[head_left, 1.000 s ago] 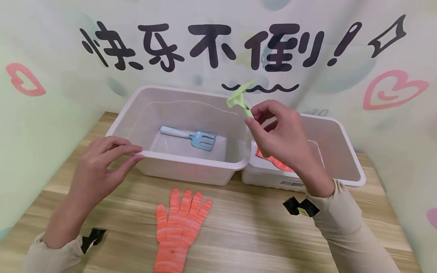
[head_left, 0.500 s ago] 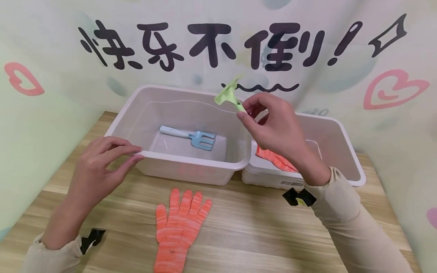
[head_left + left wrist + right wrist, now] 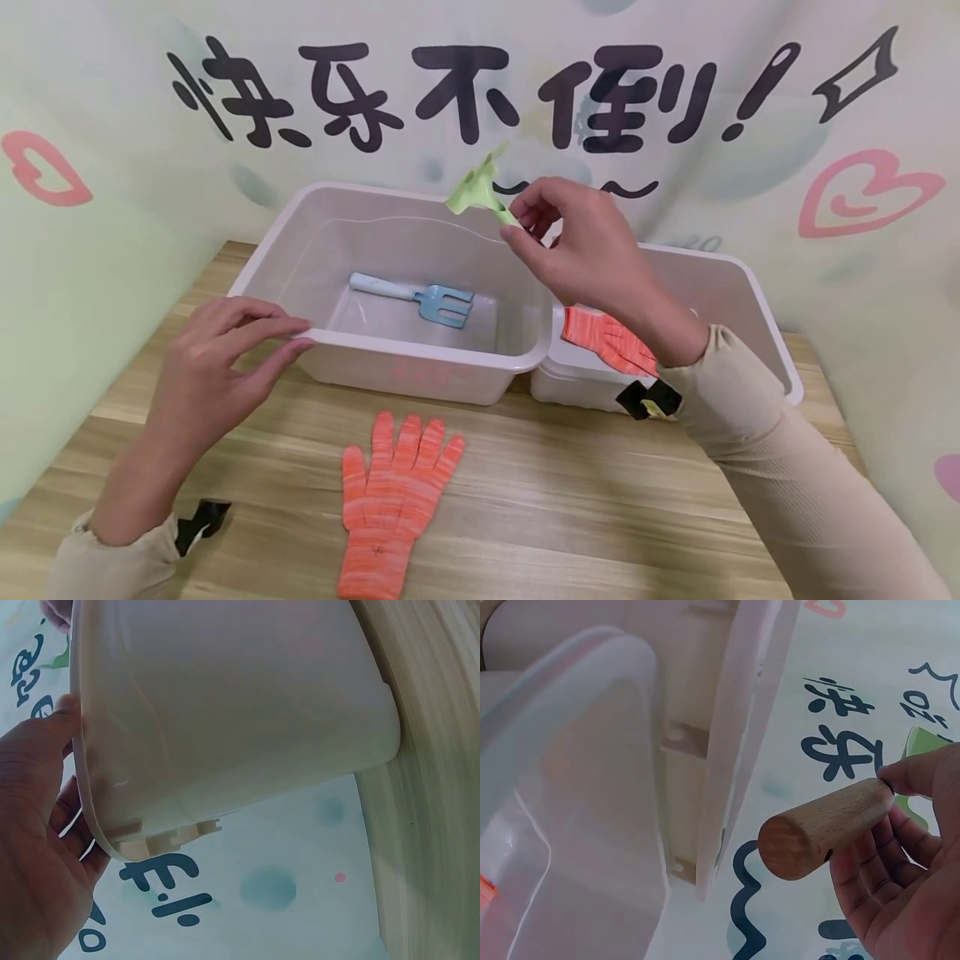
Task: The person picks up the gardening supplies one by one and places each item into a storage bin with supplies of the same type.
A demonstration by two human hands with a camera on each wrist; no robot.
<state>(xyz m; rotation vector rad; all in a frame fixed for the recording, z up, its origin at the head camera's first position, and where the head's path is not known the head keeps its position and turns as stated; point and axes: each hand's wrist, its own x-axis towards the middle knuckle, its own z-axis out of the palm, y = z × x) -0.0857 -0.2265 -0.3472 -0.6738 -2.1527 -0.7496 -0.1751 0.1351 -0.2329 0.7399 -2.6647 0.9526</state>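
My right hand (image 3: 588,242) pinches a small garden tool with a green metal head (image 3: 478,190), held up over the right back corner of the left plastic bin (image 3: 420,348). Its short wooden handle (image 3: 821,829) shows in the right wrist view, gripped close to the green head. At the bin's front left rim, my left hand (image 3: 213,358) holds the edge between thumb and fingers. A blue garden hand fork (image 3: 442,305) with a pale handle lies flat on the floor of that bin.
An orange knit glove (image 3: 393,508) lies on the wooden table (image 3: 570,508), fingers pointing away from me. Close beside the left bin stands a second plastic bin (image 3: 753,287), with another orange glove (image 3: 611,340) in it. A printed cloth (image 3: 135,108) hangs behind.
My right hand has moved left and upward with the green tool, from above the gap between the bins to the left bin's back right. My left hand keeps its place at the rim.
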